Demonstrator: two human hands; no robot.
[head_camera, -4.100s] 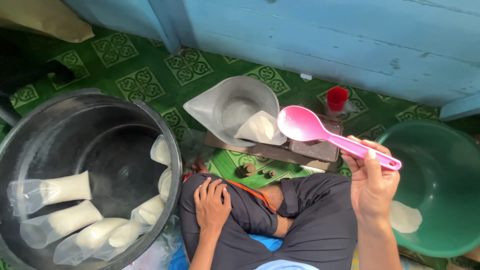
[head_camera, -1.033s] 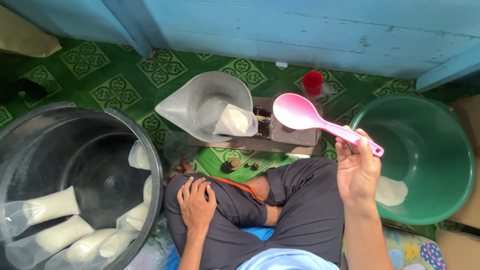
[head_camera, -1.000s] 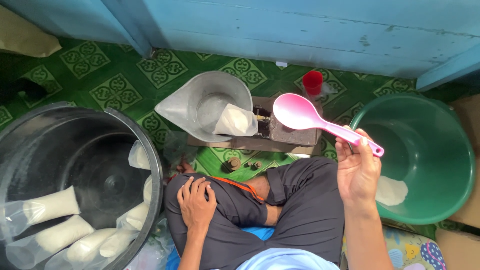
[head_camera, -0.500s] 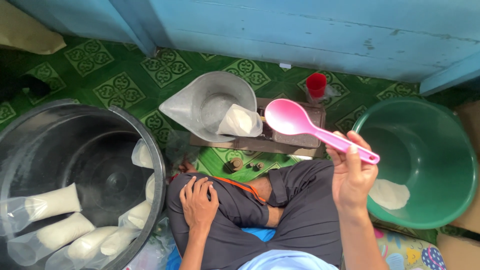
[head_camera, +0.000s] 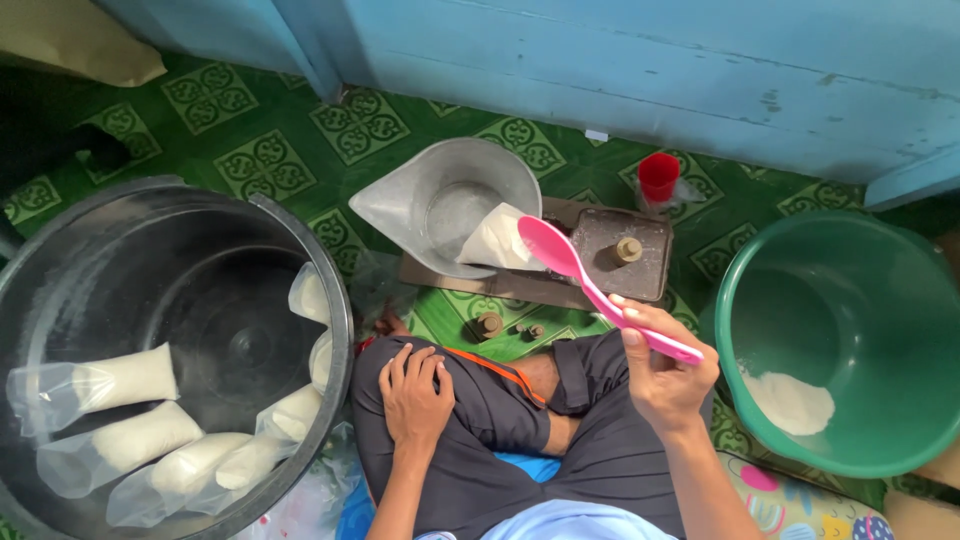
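Seated cross-legged on the floor, left hand (head_camera: 412, 392) lying flat and open on the left knee, holding nothing. Right hand (head_camera: 662, 372) raised above the right knee, fingers closed round the handle of a pink plastic spoon (head_camera: 585, 282), its bowl tipped toward the metal scoop pan (head_camera: 420, 205). Cannot tell from here whether the spoon carries any powder.

Just beyond the knees, a few small brass weights (head_camera: 488, 325) on the green patterned floor (head_camera: 240, 160). Past them, a balance scale (head_camera: 620, 255) on a board: scoop pan on the left side with a clear bag of white powder (head_camera: 495, 240) leaning in it, a weight standing on the flat right plate.

Judging by this layout, best done with tiny amounts: spoon bowl kept low over the mouth of the bag, tipped gently, with a pause to let the scale settle. Steadying the bag's mouth with the free hand likely to save spills.

To the right, a green bucket (head_camera: 850, 240) with a little white powder left at the bottom. To the left, a big dark tub (head_camera: 200, 300) holding several filled bags. Farther back, a small red cup (head_camera: 658, 177) beside the blue wooden wall (head_camera: 640, 60).
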